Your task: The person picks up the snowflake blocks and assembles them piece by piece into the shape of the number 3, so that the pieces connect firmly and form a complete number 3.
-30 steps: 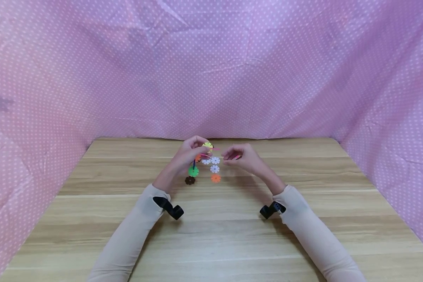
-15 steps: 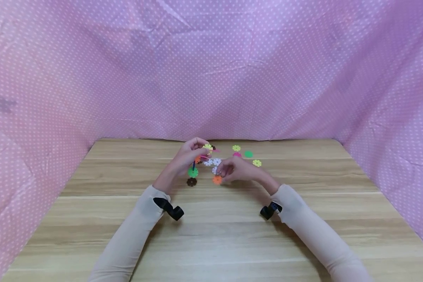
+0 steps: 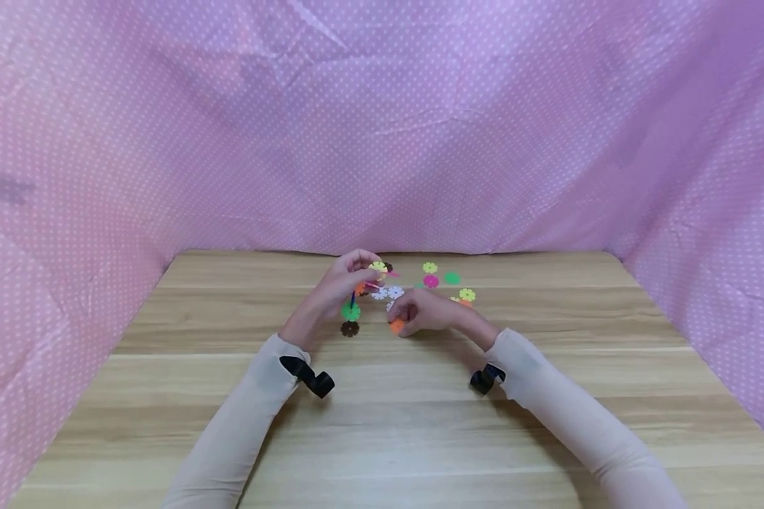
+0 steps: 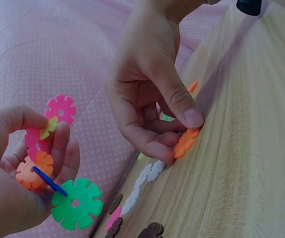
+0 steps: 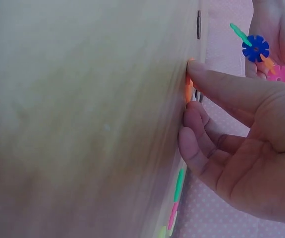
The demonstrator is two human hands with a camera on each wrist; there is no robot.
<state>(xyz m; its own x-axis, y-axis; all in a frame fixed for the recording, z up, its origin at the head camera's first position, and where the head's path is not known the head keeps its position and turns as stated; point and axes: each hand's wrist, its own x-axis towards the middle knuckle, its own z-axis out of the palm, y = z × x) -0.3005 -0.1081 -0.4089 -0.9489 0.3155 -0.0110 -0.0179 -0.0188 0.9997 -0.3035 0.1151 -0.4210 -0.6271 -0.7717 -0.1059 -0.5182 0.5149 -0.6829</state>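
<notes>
My left hand (image 3: 337,286) holds up a chain of slotted plastic snowflake discs, pinching it at a yellow disc (image 4: 48,128). Pink discs, an orange disc (image 4: 43,163), a blue disc (image 4: 50,181) seen edge-on and a green disc (image 4: 87,210) are joined along it. Down at the tabletop, my right hand (image 3: 429,309) pinches a loose orange snowflake disc (image 4: 186,144) between thumb and fingers, at its edges. In the right wrist view that disc shows edge-on against the wood. White discs (image 3: 395,292) lie just beyond the right fingers, partly covered by them.
Right of centre on the wooden table (image 3: 382,438) lie a yellow disc (image 3: 429,268), a pink disc (image 3: 431,281), a green disc (image 3: 453,278) and another yellow one. A brown disc (image 3: 350,329) lies below the left hand. Pink dotted cloth (image 3: 382,141) hangs behind the table.
My right hand has come down and toward me from beside the left hand to the loose orange disc and now pinches it. The left hand keeps its hold on the chain, nearly still.
</notes>
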